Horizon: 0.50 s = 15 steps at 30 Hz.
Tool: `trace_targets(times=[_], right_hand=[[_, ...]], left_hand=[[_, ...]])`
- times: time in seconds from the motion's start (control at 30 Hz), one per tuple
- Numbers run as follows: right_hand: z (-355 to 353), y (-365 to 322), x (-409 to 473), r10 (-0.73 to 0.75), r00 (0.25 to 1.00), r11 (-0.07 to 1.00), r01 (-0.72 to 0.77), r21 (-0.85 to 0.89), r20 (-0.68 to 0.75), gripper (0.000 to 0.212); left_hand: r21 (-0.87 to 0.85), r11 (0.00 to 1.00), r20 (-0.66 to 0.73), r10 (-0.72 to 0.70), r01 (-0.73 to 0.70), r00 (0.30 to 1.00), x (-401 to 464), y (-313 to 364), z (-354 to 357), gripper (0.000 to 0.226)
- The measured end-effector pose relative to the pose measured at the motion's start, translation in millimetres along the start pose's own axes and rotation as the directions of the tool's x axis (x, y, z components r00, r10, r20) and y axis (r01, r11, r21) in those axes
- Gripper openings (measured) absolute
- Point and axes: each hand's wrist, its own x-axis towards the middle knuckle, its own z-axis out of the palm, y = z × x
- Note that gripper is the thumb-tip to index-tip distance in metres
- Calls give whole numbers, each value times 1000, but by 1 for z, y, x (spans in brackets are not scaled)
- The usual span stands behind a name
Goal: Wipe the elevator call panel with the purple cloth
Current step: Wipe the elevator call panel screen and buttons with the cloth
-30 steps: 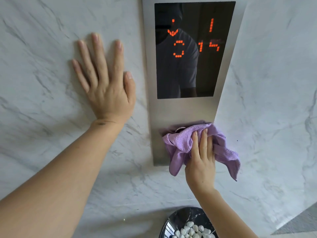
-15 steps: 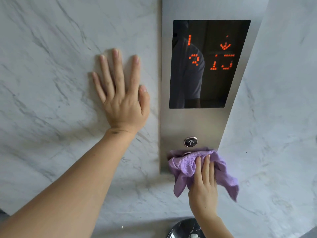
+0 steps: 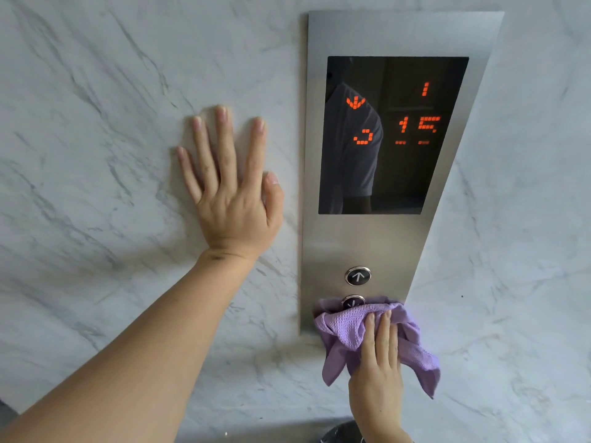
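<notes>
Marble wall (image 3: 96,155) w/ steel call panel (image 3: 361,244) — left hand (image 3: 235,215), purple cloth (image 3: 348,330) on it

Brushed steel elevator call panel (image 3: 367,244) set in grey-veined marble wall (image 3: 96,123), dark glass display (image 3: 412,187) in panel's upper part, round up-arrow button (image 3: 358,276) below it, round lower button (image 3: 352,301) beneath, half under bunched purple waffle-weave cloth (image 3: 343,327) at panel's bottom edge, right hand (image 3: 379,372) on cloth, left hand (image 3: 235,199) flat on wall left of panel

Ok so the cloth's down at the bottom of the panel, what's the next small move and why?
Probably slide the cloth up the panel. The right hand presses it over the bottom edge, half covering the lower button; the up button and the screen above are bare.
</notes>
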Motion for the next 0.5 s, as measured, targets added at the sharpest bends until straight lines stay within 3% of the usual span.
trace_targets(times=[0.23,0.37,0.5], right_hand=[[9,-12,-13,58,997,997,-60,38,41,115],[4,-31,-7,-62,998,992,64,112,-19,119],[-6,-44,0,-51,998,988,56,146,-39,112]], left_hand=[[19,1000,-1,-3,3,1000,0,1,0,62],[29,1000,-4,-3,3,1000,1,1,-1,62],[40,999,6,-5,5,1000,1,1,-3,60]])
